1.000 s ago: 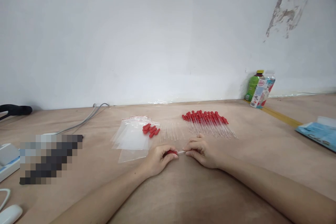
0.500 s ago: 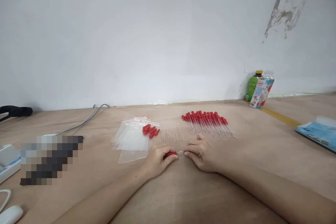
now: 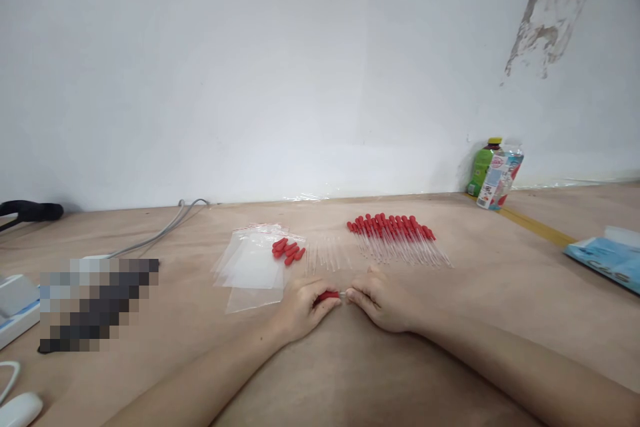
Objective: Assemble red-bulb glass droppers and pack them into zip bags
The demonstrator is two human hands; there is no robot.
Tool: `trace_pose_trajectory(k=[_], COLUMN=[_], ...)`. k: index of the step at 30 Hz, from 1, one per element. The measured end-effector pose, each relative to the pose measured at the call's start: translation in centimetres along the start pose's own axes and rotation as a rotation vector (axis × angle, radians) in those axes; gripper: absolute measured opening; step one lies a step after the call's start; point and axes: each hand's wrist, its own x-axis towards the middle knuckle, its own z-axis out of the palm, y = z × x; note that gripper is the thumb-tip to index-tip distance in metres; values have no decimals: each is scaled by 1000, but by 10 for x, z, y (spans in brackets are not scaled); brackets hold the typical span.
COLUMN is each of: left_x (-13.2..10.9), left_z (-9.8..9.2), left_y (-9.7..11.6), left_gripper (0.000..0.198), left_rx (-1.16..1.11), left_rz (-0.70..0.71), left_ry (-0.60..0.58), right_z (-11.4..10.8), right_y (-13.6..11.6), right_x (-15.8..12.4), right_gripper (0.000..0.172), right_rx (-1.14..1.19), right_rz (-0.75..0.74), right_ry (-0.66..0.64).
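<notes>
Between thumb and fingers, my left hand [image 3: 306, 307] grips a red rubber dropper bulb [image 3: 329, 295] with its open end facing right. My right hand [image 3: 379, 299] pinches a thin clear glass tube [image 3: 343, 295]; a short piece of it shows at the mouth of the bulb, and the rest is hidden by my fingers. Beyond my left hand lies a small heap of loose red bulbs [image 3: 289, 251] on clear zip bags [image 3: 253, 267]. Bare glass tubes [image 3: 327, 253] lie to the right of the bags. Behind my right hand, several droppers with red bulbs [image 3: 395, 230] lie in a row.
A green bottle with a yellow cap [image 3: 483, 167] and a printed clear bottle [image 3: 500, 177] stand by the wall. A blue packet [image 3: 607, 257] lies at right. On the left are a grey cable [image 3: 160, 233], a white power strip [image 3: 20, 320] and a blurred-out dark object [image 3: 100, 307].
My right hand has moved slightly left, closer to the bulb, so less of the glass tube shows between my hands. Its fingers are drawn in more. My left hand has barely moved.
</notes>
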Motion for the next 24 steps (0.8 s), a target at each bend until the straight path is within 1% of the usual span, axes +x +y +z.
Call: trace_pose_trajectory(k=[2, 4, 6, 8, 9, 12, 14, 16, 18, 21, 24], left_x=[1, 0, 0, -1, -1, 0, 1, 1, 1, 1, 2], left_z=[-1, -2, -3, -3, -2, -3, -4, -5, -5, -6, -6], left_y=[-1, -3, -7, -11, -12, -13, -12, -10, -9, -10, -11], left_gripper=[17, 17, 29, 38, 36, 18, 13, 13, 13, 13, 13], left_rx=[-1, -6, -20, -31, -31, -15, -5, 2, 8, 8, 11], left_rz=[2, -7, -47, -94, -109, -107, -101, -99, -99, -98, -97], left_ry=[21, 70, 130, 148, 136, 69, 43, 37, 38, 40, 40], right_z=[-7, -17, -28, -38, -43, -52, -53, -50, -45, -38, -35], right_y=[-2, 0, 7, 20, 29, 55, 69, 80, 88, 97, 97], right_x=[0, 1, 3, 8, 12, 29, 40, 50, 55, 56, 54], right_gripper=[25, 22, 21, 20, 20, 26, 31, 31, 28, 24, 30], right_rx=[-15, 1, 38, 68, 77, 15, -97, -184, -219, -249, -291], right_rz=[9, 42, 119, 249, 333, 608, 759, 853, 898, 928, 910], right_ry=[-18, -34, -23, 36, 81, 209, 256, 272, 278, 275, 273])
